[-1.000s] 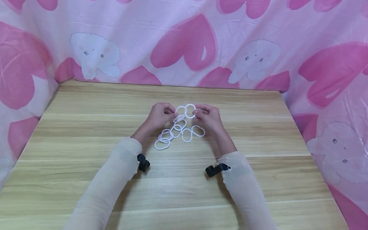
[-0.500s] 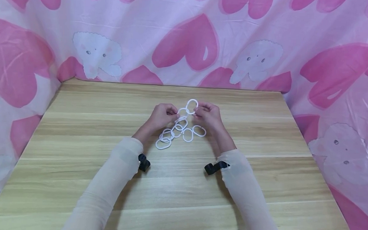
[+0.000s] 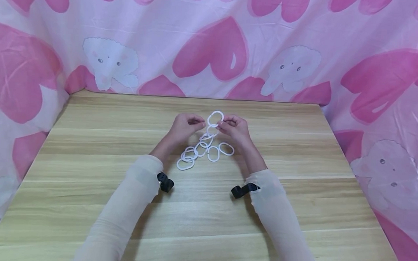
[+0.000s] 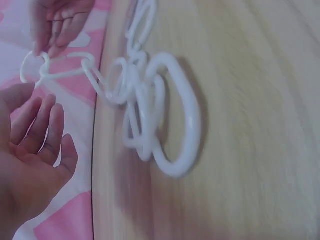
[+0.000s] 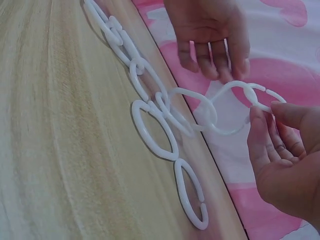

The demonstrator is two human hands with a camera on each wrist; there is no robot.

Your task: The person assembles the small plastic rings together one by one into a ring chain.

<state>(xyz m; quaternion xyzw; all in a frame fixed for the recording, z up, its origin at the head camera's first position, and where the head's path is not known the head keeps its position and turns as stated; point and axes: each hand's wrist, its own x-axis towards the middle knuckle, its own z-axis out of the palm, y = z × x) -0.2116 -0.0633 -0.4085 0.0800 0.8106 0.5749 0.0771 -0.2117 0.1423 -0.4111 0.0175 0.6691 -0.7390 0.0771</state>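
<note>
Several white plastic chain links (image 3: 185, 170) are joined in a chain that slants across the wooden table. At its far end my right hand (image 3: 238, 130) pinches the raised end link (image 5: 278, 96) between thumb and fingers. A second link (image 5: 231, 83) hangs from it and leads down to the rest. My left hand (image 3: 184, 128) is just left of the raised end; in the left wrist view its fingers (image 4: 35, 125) are loosely spread, with nothing gripped. Whether a fingertip brushes the link I cannot tell. Two links (image 5: 136, 125) with small gaps lie beside the chain.
The wooden table (image 3: 197, 231) reaches back to a pink heart-patterned cloth (image 3: 212, 49), which also hangs at both sides. Black wrist cameras (image 3: 165, 182) sit on the pale sleeves (image 3: 118, 208).
The right hand has raised the chain's end link and drawn it slightly away from the table's near side. The left hand has let go of the neighbouring link and shifted slightly upward.
</note>
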